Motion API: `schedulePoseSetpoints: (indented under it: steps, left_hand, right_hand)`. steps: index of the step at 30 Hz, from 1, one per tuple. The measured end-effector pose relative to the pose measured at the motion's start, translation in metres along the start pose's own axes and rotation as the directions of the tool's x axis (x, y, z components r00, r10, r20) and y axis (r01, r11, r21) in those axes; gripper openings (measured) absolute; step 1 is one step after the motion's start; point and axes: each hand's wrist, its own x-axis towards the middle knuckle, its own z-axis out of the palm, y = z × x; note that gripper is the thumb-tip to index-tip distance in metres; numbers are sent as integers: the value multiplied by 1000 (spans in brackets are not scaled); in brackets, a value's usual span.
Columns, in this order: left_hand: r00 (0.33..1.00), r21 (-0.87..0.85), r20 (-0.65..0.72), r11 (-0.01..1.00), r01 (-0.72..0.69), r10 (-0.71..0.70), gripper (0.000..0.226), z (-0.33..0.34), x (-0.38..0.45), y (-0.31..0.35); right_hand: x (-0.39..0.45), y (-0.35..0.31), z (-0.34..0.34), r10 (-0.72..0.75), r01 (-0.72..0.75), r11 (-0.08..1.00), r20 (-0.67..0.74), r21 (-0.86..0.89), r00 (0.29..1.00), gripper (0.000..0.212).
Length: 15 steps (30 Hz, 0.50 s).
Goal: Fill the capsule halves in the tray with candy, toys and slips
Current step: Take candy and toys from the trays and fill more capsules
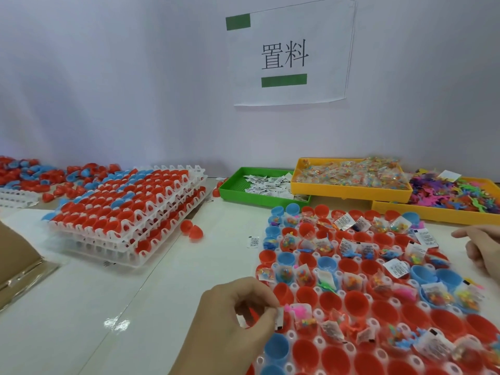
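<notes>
A white tray (292,334) at the front right holds rows of red and blue capsule halves (351,304). Many halves carry candy packets, small toys and printed slips; others are bare. My left hand (232,318) hovers over the tray's left edge and pinches a few white paper slips (278,318) between thumb and fingers. My right hand (481,247) rests at the tray's right side with loosely curled fingers, holding nothing that I can see.
A green bin of slips (259,185), a yellow bin of candy packets (349,175) and a yellow bin of colourful toys (457,197) stand behind the tray. Stacked trays of capsule halves (130,209) sit at the left. Loose red halves (190,230), one slip (253,242) and a cardboard box (16,263) lie around.
</notes>
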Motion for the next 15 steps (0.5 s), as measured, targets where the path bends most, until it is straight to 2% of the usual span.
schedulePoseSetpoints:
  steps: [4,10,15]
  left_hand:
    - [997,20,-43,998,-64,64,21,5,1,0]
    - [975,176,-15,960,-217,223,16,6,4,-3]
    - [975,268,3,939,-216,224,20,7,3,-8]
  right_hand:
    - [5,3,-2,43,-44,998,12,34,999,42]
    - [16,23,-8,40,-40,999,-5,-19,999,45]
    - [17,26,-7,32,-32,999,-13,-26,999,44]
